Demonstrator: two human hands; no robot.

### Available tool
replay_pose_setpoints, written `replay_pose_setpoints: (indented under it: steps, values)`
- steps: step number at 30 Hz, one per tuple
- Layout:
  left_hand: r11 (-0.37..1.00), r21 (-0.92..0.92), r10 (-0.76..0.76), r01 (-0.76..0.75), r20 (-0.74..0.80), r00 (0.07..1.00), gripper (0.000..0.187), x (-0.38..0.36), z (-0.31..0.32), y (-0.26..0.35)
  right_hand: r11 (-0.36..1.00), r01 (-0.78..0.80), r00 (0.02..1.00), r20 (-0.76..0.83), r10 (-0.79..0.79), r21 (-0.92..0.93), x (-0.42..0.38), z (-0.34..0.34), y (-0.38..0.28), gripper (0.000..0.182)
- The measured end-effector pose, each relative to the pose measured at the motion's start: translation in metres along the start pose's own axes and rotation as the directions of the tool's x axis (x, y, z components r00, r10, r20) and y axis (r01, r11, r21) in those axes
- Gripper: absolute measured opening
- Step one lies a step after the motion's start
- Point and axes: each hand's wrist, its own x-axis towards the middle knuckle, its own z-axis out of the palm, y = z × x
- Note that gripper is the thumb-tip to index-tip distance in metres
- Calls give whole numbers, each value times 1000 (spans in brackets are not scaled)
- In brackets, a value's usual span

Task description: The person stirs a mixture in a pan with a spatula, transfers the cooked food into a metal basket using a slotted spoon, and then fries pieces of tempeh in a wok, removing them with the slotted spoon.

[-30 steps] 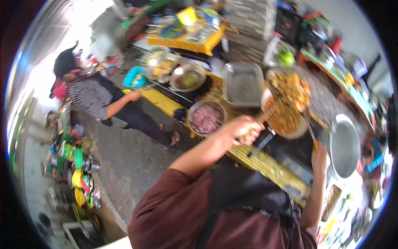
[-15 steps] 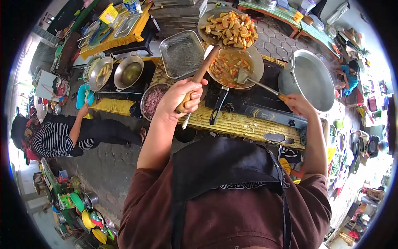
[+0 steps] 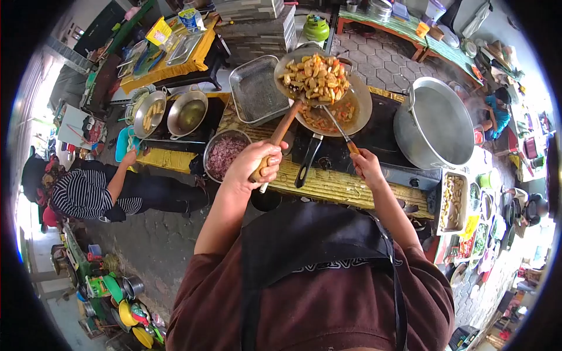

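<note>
My left hand point(image 3: 257, 164) is closed around the wooden handle point(image 3: 283, 127) of a round, wok-like pan point(image 3: 284, 85). Fried brown pieces mixed with orange and green bits point(image 3: 319, 79) are heaped in it, and it is held tilted above a frying pan point(image 3: 364, 105). That frying pan contains brown sauce with orange bits point(image 3: 339, 116), and its black handle point(image 3: 309, 161) points toward me. In my right hand point(image 3: 369, 167) is a spatula point(image 3: 341, 130) with an orange-brown grip. The spatula's blade reaches the near edge of the raised pan, partly hidden by it.
A large steaming pot point(image 3: 436, 126) stands right of the stove. To the left are a wire basket point(image 3: 254, 90), a bowl of chopped purplish onions point(image 3: 227, 155) and a wok of oil point(image 3: 188, 114). A person in a striped shirt point(image 3: 88, 190) works at far left. A food tray point(image 3: 452, 202) sits right.
The heaped pan has come nearer and lower over the frying pan. My right hand has moved left, bringing the spatula out of the sauce and up to the raised pan's edge.
</note>
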Motion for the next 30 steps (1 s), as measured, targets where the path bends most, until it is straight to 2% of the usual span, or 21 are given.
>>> replay_pose_setpoints:
  steps: [6,9,18,21,23,24,25,26,27,28,30]
  values:
    - [998,-44,-39,38,-20,999,24,-5,-10,-16,998,31,995,-96,-26,55,6,5,7,29]
    - [997,-69,-45,44,-12,999,17,-7,-17,-23,997,70,993,-95,-67,34,6,-9,10,30]
    - [997,-29,-77,76,-50,996,15,-7,-25,-25,984,176,956,-240,-169,9,-22,-31,-6,33]
    - [996,-1,-90,91,-109,990,15,-8,-22,-20,987,128,936,-318,-152,-94,-36,-29,-19,30]
    - [989,-1,-146,147,-126,981,16,-3,-23,-21,963,208,900,-352,-257,-172,-40,-34,-10,33]
    - [982,-7,-188,189,-123,974,16,9,-35,-23,938,173,890,-361,-279,-299,-46,-36,-11,36]
    - [979,-7,-202,202,-54,978,17,21,-51,-25,856,317,822,-331,-463,-409,-33,-47,12,40]
    - [976,-16,-216,216,-3,976,18,32,-63,-26,724,279,764,-311,-565,-631,-49,-40,-2,43]
    - [977,11,-211,211,7,977,18,40,-65,-28,712,250,798,-277,-536,-657,-66,-35,-17,43]
    - [980,26,-199,199,4,980,19,46,-65,-27,656,311,781,-208,-588,-687,-72,-35,-19,40]
    - [977,59,-207,204,57,977,20,52,-64,-23,431,302,722,-91,-686,-850,-88,-24,-31,40]
